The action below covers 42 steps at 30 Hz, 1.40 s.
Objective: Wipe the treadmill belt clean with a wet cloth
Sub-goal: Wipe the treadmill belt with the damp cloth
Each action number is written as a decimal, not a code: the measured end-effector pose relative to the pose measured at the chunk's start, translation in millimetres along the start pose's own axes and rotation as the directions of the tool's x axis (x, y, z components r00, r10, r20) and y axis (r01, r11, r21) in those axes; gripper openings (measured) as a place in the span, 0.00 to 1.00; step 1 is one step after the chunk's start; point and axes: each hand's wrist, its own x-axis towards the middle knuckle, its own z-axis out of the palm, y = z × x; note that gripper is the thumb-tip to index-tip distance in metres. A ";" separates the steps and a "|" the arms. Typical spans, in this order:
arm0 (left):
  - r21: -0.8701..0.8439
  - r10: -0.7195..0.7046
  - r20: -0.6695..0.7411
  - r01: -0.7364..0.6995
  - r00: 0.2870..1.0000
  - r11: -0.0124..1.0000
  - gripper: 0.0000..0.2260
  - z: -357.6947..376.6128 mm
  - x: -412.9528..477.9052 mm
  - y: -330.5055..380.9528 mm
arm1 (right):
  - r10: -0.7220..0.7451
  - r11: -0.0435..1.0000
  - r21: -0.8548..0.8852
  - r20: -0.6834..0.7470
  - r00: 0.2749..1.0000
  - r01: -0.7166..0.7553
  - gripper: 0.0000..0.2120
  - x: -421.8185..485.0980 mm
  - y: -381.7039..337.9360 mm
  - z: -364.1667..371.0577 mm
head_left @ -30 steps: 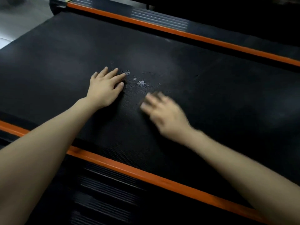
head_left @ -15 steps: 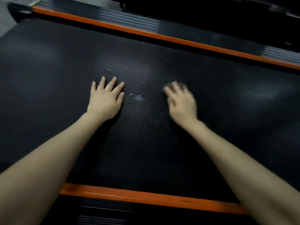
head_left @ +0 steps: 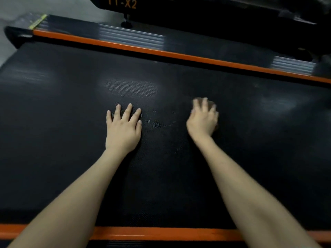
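The black textured treadmill belt [head_left: 71, 149] fills most of the view. Pale specks of dirt [head_left: 156, 123] lie on it between my hands. My left hand [head_left: 123, 129] rests flat on the belt with its fingers spread, just left of the specks. My right hand [head_left: 203, 119] presses down on a small dark cloth [head_left: 214, 104], of which only an edge shows past the fingertips and by the palm. The right hand is blurred with motion.
Orange side rails run along the far edge [head_left: 161, 52] and the near edge [head_left: 161, 233] of the belt. Ribbed foot strips [head_left: 130, 36] lie beyond the far rail. A black frame with orange "IT-X2" lettering [head_left: 122, 3] stands behind. Grey floor [head_left: 10, 8] shows at top left.
My right hand has slid with the cloth from just below the specks to their right and farther out. My left hand stays flat in place. The view has swung round.
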 end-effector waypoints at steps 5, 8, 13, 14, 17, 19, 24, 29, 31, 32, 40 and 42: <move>-0.027 0.014 -0.022 -0.015 1.000 1.000 0.26 -0.2 0.8 -5.0 | -0.840 0.539 0.090 0.132 0.527 0.837 0.21 -57.5 9.2 0.8; -0.023 0.007 -0.012 -0.007 1.000 1.000 0.25 -1.9 -0.6 -3.5 | -0.778 0.626 0.059 0.116 0.617 0.778 0.20 -23.3 69.4 -13.1; -0.014 -0.001 -0.006 0.001 1.000 1.000 0.26 -1.0 0.0 -0.9 | -0.053 0.998 -0.026 0.029 0.998 0.054 0.20 40.5 43.1 -2.5; -0.014 -0.004 -0.009 0.003 1.000 1.000 0.25 -0.8 0.1 -1.2 | -0.041 0.998 -0.037 0.024 0.999 0.042 0.20 41.8 21.1 2.8; -0.020 0.002 -0.016 -0.002 1.000 1.000 0.25 -0.1 0.4 -2.0 | -0.375 0.927 0.014 0.042 0.926 0.375 0.21 21.4 -40.1 22.3; -0.023 0.003 -0.015 -0.003 1.000 1.000 0.25 -0.3 0.8 -3.3 | -0.650 0.760 0.099 0.069 0.757 0.643 0.21 -6.1 -49.9 24.8; -0.028 0.004 0.001 -0.004 1.000 1.000 0.25 -2.7 0.5 -3.3 | -0.789 0.615 0.127 0.101 0.606 0.779 0.20 22.6 2.3 13.9; -0.082 -0.002 -0.021 0.000 1.000 0.997 0.26 -12.3 11.9 -10.8 | -0.439 0.898 0.062 0.064 0.896 0.435 0.19 63.4 -21.8 23.3; -0.056 -0.004 -0.042 0.001 0.999 0.998 0.24 -18.5 31.3 -21.7 | -0.459 0.888 0.069 0.059 0.886 0.455 0.19 63.4 -19.7 24.5; -0.025 -0.016 -0.040 0.015 0.999 1.000 0.22 -20.6 43.8 -27.5 | -0.466 0.884 0.065 0.053 0.883 0.462 0.19 63.7 -17.8 24.5; 0.030 -0.089 0.014 0.088 0.996 0.996 0.23 0.9 80.5 -45.0 | -0.381 0.925 0.046 0.106 0.918 0.378 0.20 128.3 -17.5 26.8; 0.037 -0.092 0.000 0.092 0.996 0.995 0.25 0.5 80.6 -45.3 | -0.220 0.976 0.014 0.042 0.975 0.219 0.20 133.2 -45.1 35.3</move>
